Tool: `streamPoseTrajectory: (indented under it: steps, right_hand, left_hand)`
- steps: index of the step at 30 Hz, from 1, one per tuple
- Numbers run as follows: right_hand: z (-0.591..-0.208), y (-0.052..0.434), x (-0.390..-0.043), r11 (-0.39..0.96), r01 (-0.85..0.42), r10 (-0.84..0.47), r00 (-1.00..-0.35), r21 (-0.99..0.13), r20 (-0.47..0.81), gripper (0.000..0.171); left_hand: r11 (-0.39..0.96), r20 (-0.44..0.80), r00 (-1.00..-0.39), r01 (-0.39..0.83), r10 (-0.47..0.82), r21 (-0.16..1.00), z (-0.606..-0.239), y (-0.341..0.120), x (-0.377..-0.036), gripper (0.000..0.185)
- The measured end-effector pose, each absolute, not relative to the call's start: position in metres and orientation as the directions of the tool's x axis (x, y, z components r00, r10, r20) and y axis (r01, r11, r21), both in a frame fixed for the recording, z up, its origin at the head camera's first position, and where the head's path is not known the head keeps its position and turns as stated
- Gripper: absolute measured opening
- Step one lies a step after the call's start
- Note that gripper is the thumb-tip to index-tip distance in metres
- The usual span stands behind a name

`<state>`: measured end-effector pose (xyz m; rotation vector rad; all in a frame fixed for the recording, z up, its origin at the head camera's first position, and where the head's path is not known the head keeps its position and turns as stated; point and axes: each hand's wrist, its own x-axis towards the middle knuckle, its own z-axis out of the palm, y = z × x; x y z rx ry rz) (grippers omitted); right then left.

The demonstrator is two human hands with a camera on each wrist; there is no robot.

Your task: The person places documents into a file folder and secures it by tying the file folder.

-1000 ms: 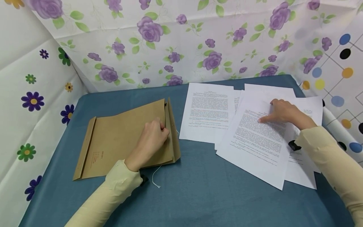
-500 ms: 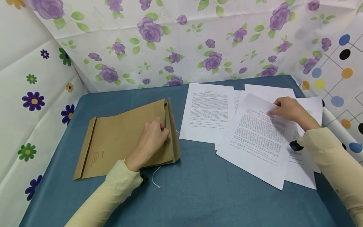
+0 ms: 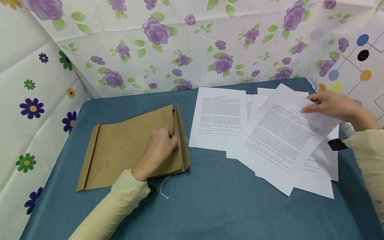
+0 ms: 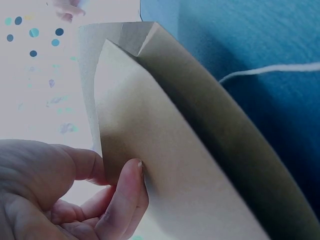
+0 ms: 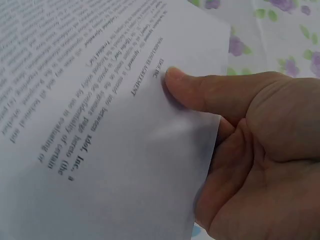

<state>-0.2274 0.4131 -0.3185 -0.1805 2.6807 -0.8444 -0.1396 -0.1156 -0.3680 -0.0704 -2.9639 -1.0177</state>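
Observation:
At the left of the head view a brown paper envelope (image 3: 129, 146) lies on the blue cloth, its mouth facing right and gaping. My left hand (image 3: 157, 146) pinches the upper layer at that mouth; in the left wrist view thumb and fingers grip the paper edge, with a dark gap between the layers. On the right, my right hand (image 3: 336, 105) holds a printed sheet (image 3: 282, 133) by its upper right edge. The right wrist view shows the thumb on the sheet's (image 5: 115, 125) printed face and the other fingers behind it. The sheet's top end is raised.
Several other printed sheets lie overlapped beneath and beside it, among them one flat page (image 3: 220, 116) at the back middle. A white string (image 3: 164, 190) trails from the envelope. Patterned sheeting (image 3: 192, 43) rises behind the blue table cloth (image 3: 216, 206).
My right hand has moved right from the middle of the pages, gripping the top sheet's edge and lifting and turning it. My left hand and the envelope have stayed put.

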Motion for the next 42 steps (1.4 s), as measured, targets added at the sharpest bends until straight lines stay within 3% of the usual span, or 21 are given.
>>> streamPoseTrajectory:
  steps: [14, 18, 23, 26, 30, 34, 42]
  right_hand:
    - [-0.277, 0.430, -0.207, 0.691, -0.013, -0.274, -0.930, -0.723, -0.245, 0.024]
    - [-0.271, 0.429, -0.205, 0.646, -0.002, -0.269, -0.937, -0.763, -0.225, 0.029]
    - [-0.267, 0.423, -0.206, 0.546, -0.049, -0.256, -0.960, -0.837, -0.111, 0.034]
    - [-0.264, 0.416, -0.207, 0.438, -0.056, -0.217, -0.975, -0.897, -0.045, 0.033]
    - [-0.261, 0.402, -0.210, 0.167, -0.058, -0.179, -0.983, -0.984, 0.027, 0.029]
    - [-0.258, 0.381, -0.212, -0.055, -0.057, -0.147, -0.987, -0.997, 0.065, 0.025]
    - [-0.261, 0.333, -0.210, -0.238, 0.011, -0.076, -0.997, -0.971, 0.007, 0.019]
  left_hand:
    - [0.796, 0.019, -0.999, 0.042, 0.037, 0.603, -0.368, -0.116, -0.140, 0.015]
    - [0.801, 0.018, -0.999, 0.037, 0.033, 0.597, -0.368, -0.116, -0.141, 0.016]
    - [0.802, 0.018, -0.999, 0.040, 0.036, 0.595, -0.367, -0.115, -0.141, 0.017]
    - [0.801, 0.018, -0.999, 0.041, 0.038, 0.598, -0.366, -0.115, -0.140, 0.016]
    - [0.800, 0.018, -0.999, 0.043, 0.040, 0.599, -0.366, -0.115, -0.140, 0.016]
    - [0.798, 0.020, -0.999, 0.045, 0.041, 0.601, -0.366, -0.115, -0.141, 0.016]
    - [0.801, 0.030, -0.999, 0.044, 0.033, 0.597, -0.365, -0.115, -0.141, 0.015]
